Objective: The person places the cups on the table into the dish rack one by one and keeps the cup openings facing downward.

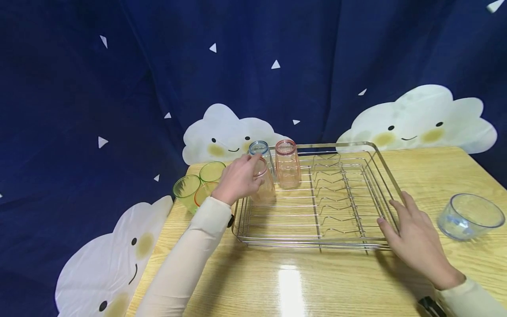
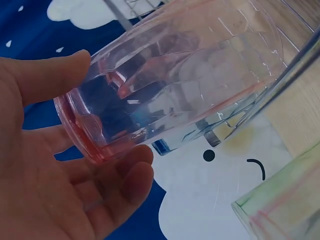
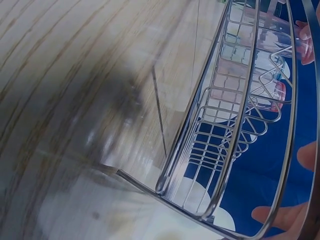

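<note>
My left hand (image 1: 239, 178) holds a clear pink-tinted glass (image 1: 264, 187) by its upturned base, at the left side of a wire dish rack (image 1: 317, 215). In the left wrist view, thumb and fingers (image 2: 137, 182) lie on opposite sides of the glass's reddish base. Right behind it in the rack, a blue-tinted glass (image 1: 259, 147) and another pink glass (image 1: 288, 169) stand upside down. My right hand (image 1: 420, 240) grips the rack's right rim, its fingertips (image 3: 270, 215) reaching past the metal band.
Left of the rack, two green-rimmed glasses (image 1: 185, 187) and an orange-rimmed glass (image 1: 202, 193) stand mouth up, close together. A clear bowl (image 1: 471, 218) sits on the wooden table (image 1: 336, 281) at the right. A dark blue curtain (image 1: 253, 53) with clouds hangs behind.
</note>
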Demonstrator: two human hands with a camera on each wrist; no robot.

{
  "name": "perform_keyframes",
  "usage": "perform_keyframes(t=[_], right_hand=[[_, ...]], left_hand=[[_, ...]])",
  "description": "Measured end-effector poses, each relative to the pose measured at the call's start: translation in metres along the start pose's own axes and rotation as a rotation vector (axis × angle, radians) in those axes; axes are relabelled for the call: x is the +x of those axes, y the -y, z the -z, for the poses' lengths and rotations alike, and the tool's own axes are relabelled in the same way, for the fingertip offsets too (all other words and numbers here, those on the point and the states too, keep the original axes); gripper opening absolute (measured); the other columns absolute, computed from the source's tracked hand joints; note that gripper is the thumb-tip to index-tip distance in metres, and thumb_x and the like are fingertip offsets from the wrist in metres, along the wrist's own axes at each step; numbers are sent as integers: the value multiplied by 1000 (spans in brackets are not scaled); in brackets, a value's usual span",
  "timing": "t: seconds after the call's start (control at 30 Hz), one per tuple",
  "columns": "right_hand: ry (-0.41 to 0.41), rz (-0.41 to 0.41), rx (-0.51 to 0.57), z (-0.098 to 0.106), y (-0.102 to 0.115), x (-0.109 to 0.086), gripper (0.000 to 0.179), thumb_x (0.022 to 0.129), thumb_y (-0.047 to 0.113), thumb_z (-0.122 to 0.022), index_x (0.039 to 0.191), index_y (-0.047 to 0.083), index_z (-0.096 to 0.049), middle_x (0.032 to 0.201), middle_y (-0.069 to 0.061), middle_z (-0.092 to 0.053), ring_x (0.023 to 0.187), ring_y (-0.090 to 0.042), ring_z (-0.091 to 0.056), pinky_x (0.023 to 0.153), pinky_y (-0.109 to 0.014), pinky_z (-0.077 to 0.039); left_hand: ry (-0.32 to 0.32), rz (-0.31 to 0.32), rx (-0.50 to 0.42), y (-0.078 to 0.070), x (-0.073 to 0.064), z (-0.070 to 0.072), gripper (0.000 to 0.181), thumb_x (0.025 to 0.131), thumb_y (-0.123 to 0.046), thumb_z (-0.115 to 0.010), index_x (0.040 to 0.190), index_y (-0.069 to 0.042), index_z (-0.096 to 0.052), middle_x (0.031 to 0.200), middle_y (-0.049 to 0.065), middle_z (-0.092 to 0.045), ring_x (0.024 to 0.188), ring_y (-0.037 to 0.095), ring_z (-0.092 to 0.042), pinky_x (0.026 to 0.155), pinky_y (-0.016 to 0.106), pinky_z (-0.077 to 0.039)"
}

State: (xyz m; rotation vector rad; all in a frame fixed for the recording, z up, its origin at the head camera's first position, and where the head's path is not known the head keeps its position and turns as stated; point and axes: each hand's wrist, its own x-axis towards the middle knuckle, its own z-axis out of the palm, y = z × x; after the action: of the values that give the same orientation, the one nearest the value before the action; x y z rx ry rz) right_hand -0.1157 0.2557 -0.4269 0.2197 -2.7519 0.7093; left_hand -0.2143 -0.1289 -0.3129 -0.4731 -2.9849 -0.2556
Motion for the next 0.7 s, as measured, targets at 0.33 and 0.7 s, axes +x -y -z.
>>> perform_keyframes(t=[0.33,0.7], right_hand=[[-21,19,-2,-1,0,1,57,99,30,-53,136,-13,-47,157,-36,-19,110,-65,-39,86,-68,-32],[-21,28,-18,-2,-2,1,54,99,30,-54,132,-13,-51,156,-37,-21,108,-64,-42,82,-67,-35]], left_hand=[[17,-14,35,-1,8,-15,65,86,-28,-76,143,-14,-49,128,19,-58,95,37,-68,73,49,-57],[20,57,-12,-5,10,-24,58,89,-21,-72,142,-14,-49,130,21,-56,101,41,-66,78,52,-57]])
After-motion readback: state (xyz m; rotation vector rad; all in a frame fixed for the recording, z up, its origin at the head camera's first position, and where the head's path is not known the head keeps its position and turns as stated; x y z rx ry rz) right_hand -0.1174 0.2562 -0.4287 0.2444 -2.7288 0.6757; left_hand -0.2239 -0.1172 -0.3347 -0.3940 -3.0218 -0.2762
